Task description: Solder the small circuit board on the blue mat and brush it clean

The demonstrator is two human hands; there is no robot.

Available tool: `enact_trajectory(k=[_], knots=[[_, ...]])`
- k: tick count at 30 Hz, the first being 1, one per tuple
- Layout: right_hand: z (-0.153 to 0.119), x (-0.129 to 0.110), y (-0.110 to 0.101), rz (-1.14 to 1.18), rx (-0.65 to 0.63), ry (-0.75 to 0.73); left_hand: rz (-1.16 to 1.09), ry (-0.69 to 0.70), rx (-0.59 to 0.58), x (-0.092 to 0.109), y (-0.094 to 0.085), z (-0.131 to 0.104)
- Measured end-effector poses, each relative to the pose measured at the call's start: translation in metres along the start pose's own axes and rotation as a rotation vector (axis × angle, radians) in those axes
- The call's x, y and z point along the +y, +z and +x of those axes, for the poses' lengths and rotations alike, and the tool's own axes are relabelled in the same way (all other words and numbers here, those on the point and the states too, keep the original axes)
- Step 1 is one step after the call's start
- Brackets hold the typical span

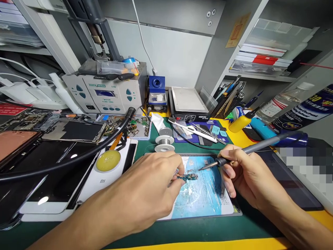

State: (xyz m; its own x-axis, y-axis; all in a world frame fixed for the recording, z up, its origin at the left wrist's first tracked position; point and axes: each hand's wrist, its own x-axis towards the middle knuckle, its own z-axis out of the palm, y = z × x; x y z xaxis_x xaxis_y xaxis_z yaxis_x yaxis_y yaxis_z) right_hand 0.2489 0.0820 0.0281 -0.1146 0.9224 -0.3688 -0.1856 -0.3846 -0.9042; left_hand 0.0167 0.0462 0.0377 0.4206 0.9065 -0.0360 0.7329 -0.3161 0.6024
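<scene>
My left hand (pixel 153 184) pinches a small circuit board (pixel 191 176) by its left end, over a blue and white work pad (pixel 205 201). Its fingers hide the held end of the board. In my right hand (pixel 247 170) is a soldering iron (pixel 262 143), gripped like a pen with its tip pointing left. The tip hovers close to the board's upper right end; I cannot tell whether they touch. A spool of solder wire (pixel 164 141) stands just behind the pad.
An open tin of yellow flux (pixel 108 160) rests on a white phone (pixel 97 180) at left. A black hose (pixel 104 147) arches over the phones from the hot air station (pixel 106 92). Behind are a white brush (pixel 192 130), a hot plate (pixel 189 104) and a yellow bottle (pixel 238 122).
</scene>
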Motion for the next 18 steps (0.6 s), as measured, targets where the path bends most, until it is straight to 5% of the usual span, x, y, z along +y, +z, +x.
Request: enact_trajectory(k=[18], knots=[[0.006, -0.003, -0.002, 0.046, 0.006, 0.014, -0.053, -0.101, -0.044, 0.004, -0.011, -0.003]])
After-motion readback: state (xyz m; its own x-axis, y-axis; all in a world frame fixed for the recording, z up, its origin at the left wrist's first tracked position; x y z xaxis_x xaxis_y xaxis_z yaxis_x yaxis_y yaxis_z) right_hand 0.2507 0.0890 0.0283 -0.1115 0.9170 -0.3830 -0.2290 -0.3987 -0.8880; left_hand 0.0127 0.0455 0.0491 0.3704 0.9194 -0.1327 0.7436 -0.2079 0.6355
